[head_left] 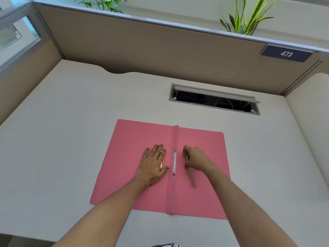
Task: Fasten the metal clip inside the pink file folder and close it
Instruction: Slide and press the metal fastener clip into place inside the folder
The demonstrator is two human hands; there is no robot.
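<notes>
The pink file folder (128,139) lies spread open on the white desk. Along its centre fold sits the white fastener strip (174,162), with two thin metal prongs sticking up and leaning left at its ends. My left hand (154,163) lies flat, fingers apart, on the left leaf just beside the strip, its thumb near the lower prong. On the right leaf my right hand (195,160) pinches the upper end of a long, slim metal clip bar (190,176), which angles down towards me across the leaf.
The white desk (71,122) is boxed in by beige partition walls. An open cable slot (213,100) lies behind the folder to the right. A sign reading 473 (286,54) hangs on the partition. Plants stand beyond the wall.
</notes>
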